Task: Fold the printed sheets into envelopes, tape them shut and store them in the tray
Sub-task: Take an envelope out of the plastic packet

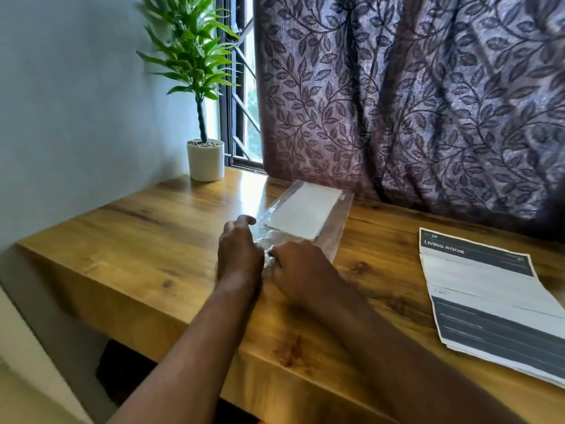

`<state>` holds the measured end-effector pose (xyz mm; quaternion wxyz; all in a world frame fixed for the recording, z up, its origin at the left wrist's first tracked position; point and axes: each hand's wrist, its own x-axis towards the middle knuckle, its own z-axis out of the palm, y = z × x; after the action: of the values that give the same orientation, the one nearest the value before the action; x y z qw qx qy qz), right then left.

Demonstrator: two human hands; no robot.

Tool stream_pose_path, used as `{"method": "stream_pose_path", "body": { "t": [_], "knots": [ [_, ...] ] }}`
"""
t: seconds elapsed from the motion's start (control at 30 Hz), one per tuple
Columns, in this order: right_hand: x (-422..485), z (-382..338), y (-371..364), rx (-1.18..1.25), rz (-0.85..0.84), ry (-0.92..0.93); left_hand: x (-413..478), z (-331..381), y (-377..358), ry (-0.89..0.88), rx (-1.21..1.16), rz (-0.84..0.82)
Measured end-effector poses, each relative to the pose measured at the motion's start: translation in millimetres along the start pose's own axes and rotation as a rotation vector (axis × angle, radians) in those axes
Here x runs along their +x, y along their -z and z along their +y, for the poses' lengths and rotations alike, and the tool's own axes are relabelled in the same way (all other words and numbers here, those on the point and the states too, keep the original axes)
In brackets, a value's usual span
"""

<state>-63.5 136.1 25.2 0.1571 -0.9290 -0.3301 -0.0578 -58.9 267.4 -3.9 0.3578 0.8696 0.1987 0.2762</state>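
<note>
A clear plastic packet (333,231) with white envelopes (302,214) inside lies on the wooden table (153,228), angled toward the curtain. My left hand (240,252) grips the packet's crumpled near end at its left corner. My right hand (301,270) pinches the same near end from the right side. A stack of printed sheets (489,298) with dark bands and the heading "LIVING ROOM" lies flat at the right of the table, apart from both hands. No tape or tray is visible.
A potted green plant (205,160) in a white pot stands at the table's back left corner by the window. A leaf-patterned curtain (428,102) hangs behind the table. The table's front edge runs diagonally below my forearms.
</note>
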Motion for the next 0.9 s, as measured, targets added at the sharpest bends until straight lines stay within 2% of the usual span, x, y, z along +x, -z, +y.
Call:
{"method": "stream_pose_path", "body": {
  "t": [0.1,0.23,0.37,0.53,0.7,0.8,0.9],
  "knots": [
    [6.0,-2.9,4.7,-0.071,-0.070,-0.143,-2.7,1.3,-0.1,-0.019,0.010,0.018],
    [20.9,-12.4,3.8,-0.120,-0.126,-0.240,-3.5,2.0,-1.7,-0.046,0.010,0.025],
    [39.8,-18.1,-2.9,-0.109,-0.195,-0.240,-2.8,1.6,0.5,-0.026,-0.035,0.015],
    [64.9,-4.9,-8.7,-0.162,-0.187,-0.216,-1.9,0.4,-0.5,-0.015,-0.045,0.031],
    [88.4,6.6,-11.9,-0.189,-0.261,-0.289,-0.8,-2.0,-0.4,-0.022,-0.032,0.043],
    [91.5,10.4,-11.2,-0.136,-0.159,-0.276,-1.1,-2.1,-0.6,-0.024,-0.044,0.050],
    [85.9,8.5,-2.9,-0.208,-0.025,-0.192,-1.3,-1.7,-1.1,-0.016,-0.053,0.063]
  ]
}}
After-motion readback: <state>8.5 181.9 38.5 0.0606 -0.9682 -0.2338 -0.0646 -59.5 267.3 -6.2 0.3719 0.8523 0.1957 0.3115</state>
